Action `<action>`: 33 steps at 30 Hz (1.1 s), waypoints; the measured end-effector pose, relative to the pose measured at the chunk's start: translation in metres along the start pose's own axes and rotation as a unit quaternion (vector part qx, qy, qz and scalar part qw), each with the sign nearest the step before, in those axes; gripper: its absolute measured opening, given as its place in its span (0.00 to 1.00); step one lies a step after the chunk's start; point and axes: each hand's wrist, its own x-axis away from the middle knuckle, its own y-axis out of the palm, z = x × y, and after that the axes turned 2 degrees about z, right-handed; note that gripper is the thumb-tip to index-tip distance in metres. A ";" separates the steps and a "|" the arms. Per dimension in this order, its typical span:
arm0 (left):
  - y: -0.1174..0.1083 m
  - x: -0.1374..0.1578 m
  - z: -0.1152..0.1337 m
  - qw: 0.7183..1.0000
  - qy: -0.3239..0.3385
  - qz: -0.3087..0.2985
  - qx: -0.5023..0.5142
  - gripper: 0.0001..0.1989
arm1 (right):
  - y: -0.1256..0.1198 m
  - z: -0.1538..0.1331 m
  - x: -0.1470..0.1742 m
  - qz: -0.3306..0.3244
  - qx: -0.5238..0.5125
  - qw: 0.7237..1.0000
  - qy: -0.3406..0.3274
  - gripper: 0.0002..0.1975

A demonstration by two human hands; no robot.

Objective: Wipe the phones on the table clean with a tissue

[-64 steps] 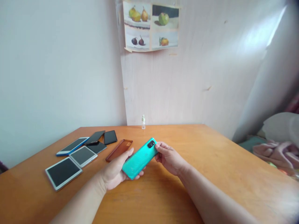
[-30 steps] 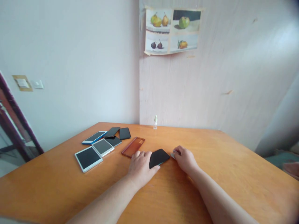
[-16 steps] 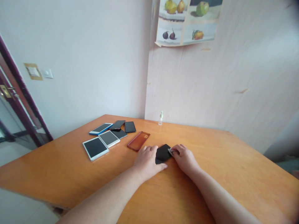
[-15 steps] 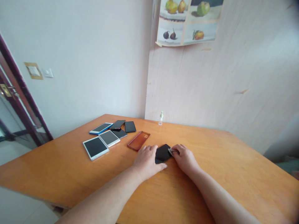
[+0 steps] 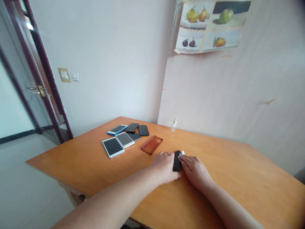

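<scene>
A black phone (image 5: 176,163) lies on the wooden table, partly covered by both hands. My left hand (image 5: 164,167) grips it from the left, with the fingers along its far side and the thumb on the near side. Under the fingers of my right hand (image 5: 195,170) a small white cloth or tissue (image 5: 181,154) is pressed against the phone's surface at the right. Just beyond my left hand rests an empty reddish-brown phone case (image 5: 152,145).
On the table (image 5: 228,159), to the left, lie a white tablet (image 5: 113,147), a second white one (image 5: 125,140), a blue-edged device (image 5: 117,129) and several dark phones (image 5: 143,130). A small clear spray bottle (image 5: 173,125) stands near the wall.
The view has turned left, so everything appears further right. My right hand has moved across the phone toward my left hand, and more of the white cloth or tissue shows.
</scene>
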 end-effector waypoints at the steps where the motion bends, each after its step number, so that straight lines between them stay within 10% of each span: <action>1: -0.001 0.002 -0.002 1.000 -0.002 0.004 0.004 0.31 | -0.001 -0.006 0.002 -0.010 0.018 1.000 0.010 0.19; 13: 0.009 0.028 -0.030 0.993 -0.003 0.057 0.101 0.32 | -0.012 0.012 -0.011 -0.093 -0.017 0.995 -0.021 0.24; 22: 0.013 0.025 -0.030 0.988 0.017 0.070 0.139 0.29 | -0.034 -0.043 0.016 -0.197 -0.113 0.963 -0.147 0.26; 29: 0.012 0.024 -0.027 0.989 0.009 0.068 0.134 0.31 | -0.022 -0.005 0.001 -0.113 -0.061 0.991 -0.028 0.27; 33: 0.014 0.024 -0.029 0.986 0.016 0.071 0.149 0.31 | -0.033 -0.039 0.011 -0.170 -0.136 0.967 -0.133 0.24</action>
